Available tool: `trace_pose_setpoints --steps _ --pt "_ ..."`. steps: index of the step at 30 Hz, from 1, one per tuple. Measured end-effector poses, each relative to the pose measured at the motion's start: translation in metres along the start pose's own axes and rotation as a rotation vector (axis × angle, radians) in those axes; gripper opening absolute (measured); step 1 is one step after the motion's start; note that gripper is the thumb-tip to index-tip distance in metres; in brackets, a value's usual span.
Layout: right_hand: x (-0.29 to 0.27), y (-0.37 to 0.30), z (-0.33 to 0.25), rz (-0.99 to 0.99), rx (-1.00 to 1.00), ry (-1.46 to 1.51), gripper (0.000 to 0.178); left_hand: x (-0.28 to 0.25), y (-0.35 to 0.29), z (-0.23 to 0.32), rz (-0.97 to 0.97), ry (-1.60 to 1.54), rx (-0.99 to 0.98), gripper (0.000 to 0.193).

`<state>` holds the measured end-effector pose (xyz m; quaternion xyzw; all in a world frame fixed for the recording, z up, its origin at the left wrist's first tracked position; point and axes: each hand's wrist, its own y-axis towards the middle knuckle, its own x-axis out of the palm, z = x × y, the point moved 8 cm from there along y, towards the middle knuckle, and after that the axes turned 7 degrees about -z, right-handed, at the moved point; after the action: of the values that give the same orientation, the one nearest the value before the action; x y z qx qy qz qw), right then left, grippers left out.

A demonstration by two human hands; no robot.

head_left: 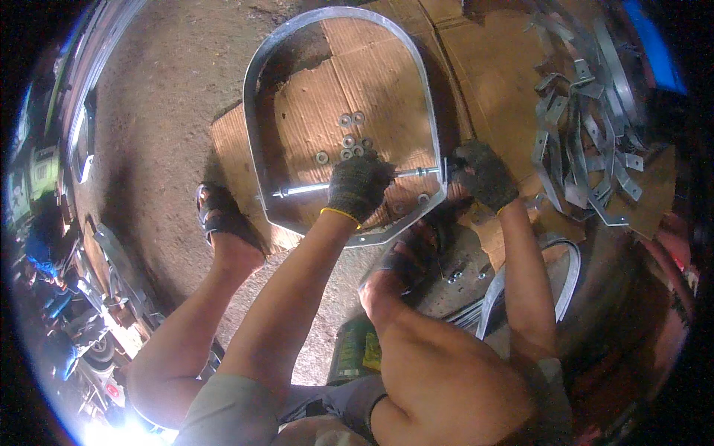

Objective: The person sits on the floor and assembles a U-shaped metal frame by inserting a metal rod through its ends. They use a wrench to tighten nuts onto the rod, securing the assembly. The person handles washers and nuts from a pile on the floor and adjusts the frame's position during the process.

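Note:
A large D-shaped metal frame [256, 89] lies on the cardboard [349, 82] in front of me. A metal rod [309, 189] spans it from side to side, with nuts on it near both ends. My left hand [361, 182], in a dark knitted glove, is closed around the middle of this rod. Just outside the frame's right side, by the rod's end, is my right hand [487, 178], gloved alike. Its fingers are curled, and what they hold, if anything, is hidden. Several loose washers [349, 141] rest on the cardboard inside the frame.
Bent metal brackets [587, 141] are heaped at the right. Curved metal strips [569, 282] lie by my right forearm, near a few small nuts [455, 276]. A dark green can [353, 353] stands between my legs. Metal parts [111, 260] line the left edge.

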<state>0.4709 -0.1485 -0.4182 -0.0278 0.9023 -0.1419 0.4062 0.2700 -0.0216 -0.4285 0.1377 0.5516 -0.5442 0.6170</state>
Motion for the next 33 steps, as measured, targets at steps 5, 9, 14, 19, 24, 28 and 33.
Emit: trace_pose_setpoints --steps 5,9,14,19,24,28,33 --pt "0.003 -0.002 0.008 0.038 -0.018 0.022 0.041 0.0 -0.001 -0.002 0.021 0.02 0.016 0.022" --pt "0.015 -0.009 0.052 0.167 0.112 0.192 0.055 0.003 0.001 -0.002 0.033 0.009 0.029 0.022" --pt "0.006 0.002 0.023 0.085 0.069 0.246 0.06 0.005 -0.001 -0.008 0.025 0.021 0.014 0.024" --pt "0.029 -0.011 0.073 0.081 -0.142 -0.797 0.073 0.004 0.004 0.005 0.032 -0.01 0.049 0.025" --pt "0.01 0.01 0.037 -0.038 0.263 0.327 0.078 0.002 -0.004 -0.008 0.108 0.018 0.046 0.026" --pt "0.01 0.007 0.026 -0.101 0.201 0.062 0.075 0.004 0.0 -0.008 -0.004 0.041 0.001 0.023" --pt "0.026 -0.014 0.084 0.226 0.061 -0.492 0.071 0.007 0.005 0.004 -0.018 0.078 0.05 0.02"
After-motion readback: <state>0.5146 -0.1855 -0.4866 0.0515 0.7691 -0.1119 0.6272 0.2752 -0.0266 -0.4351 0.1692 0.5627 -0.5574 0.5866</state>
